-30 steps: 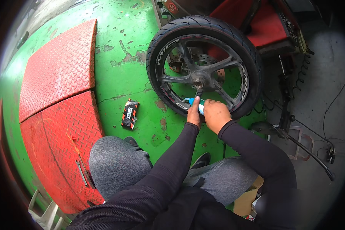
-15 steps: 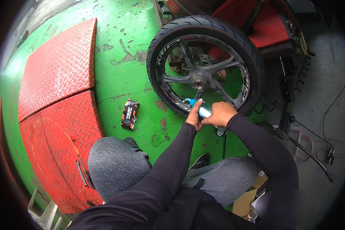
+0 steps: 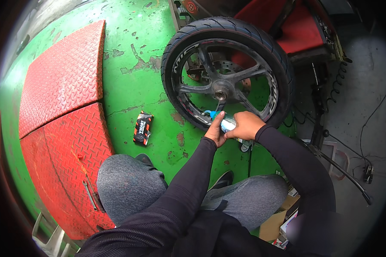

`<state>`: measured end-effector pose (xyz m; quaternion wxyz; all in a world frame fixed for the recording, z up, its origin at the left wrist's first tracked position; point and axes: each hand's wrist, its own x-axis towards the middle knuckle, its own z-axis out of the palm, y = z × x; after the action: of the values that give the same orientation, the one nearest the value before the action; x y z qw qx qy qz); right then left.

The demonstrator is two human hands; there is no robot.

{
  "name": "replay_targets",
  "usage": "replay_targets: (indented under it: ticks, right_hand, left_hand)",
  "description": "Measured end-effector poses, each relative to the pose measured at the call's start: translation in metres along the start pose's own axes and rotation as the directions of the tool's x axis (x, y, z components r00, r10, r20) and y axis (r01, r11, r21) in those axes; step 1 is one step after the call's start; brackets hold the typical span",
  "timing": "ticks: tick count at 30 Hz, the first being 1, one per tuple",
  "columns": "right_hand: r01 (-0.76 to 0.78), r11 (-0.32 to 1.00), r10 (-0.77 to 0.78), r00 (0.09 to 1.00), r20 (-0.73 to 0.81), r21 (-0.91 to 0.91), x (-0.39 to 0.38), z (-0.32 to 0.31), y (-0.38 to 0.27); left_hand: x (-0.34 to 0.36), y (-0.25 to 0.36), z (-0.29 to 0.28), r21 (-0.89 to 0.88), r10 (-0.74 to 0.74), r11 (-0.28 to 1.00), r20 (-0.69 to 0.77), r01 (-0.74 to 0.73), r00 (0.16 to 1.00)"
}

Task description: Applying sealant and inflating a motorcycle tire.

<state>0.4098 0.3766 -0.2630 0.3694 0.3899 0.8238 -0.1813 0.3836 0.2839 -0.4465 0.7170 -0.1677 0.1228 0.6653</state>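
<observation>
Both hands hold a small squeeze bottle (image 3: pixel 228 124) with a blue top at the near rim of a motorcycle wheel (image 3: pixel 223 88). My left hand (image 3: pixel 215 132) is closed round its cap end, thumb along the side. From the right, my right hand (image 3: pixel 247 127) wraps round the body of the bottle. A short bent tip at the blue top lies over the rim; whether it joins a valve there I cannot tell. The wheel has a black tyre (image 3: pixel 170 70), dark spokes and a brake disc (image 3: pixel 240 70) showing behind them.
A black and orange packet (image 3: pixel 143 129) lies on the green floor. Red tread-plate ramps (image 3: pixel 64 81) fill the left, with a spanner (image 3: pixel 89 195) on the nearer one. A red machine (image 3: pixel 296 32) stands behind the wheel. To the right are a coiled hose (image 3: pixel 339 79) and cables.
The view has shifted slightly, so the scene sits a little farther left. Both hands keep their hold on the bottle at the rim.
</observation>
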Motion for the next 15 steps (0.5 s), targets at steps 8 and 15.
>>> replay_targets:
  ticks: [8,15]
  right_hand:
    - [0.112,0.993,-0.112,0.994,-0.008,0.024,0.006,0.001,0.01]
    - [0.171,0.985,-0.171,0.985,0.007,0.032,0.009,-0.002,0.013]
  left_hand:
    - [-0.003,0.001,0.006,-0.044,-0.022,0.999,0.025,0.023,0.999]
    - [-0.003,0.003,0.001,-0.03,-0.045,0.998,0.054,0.047,0.998]
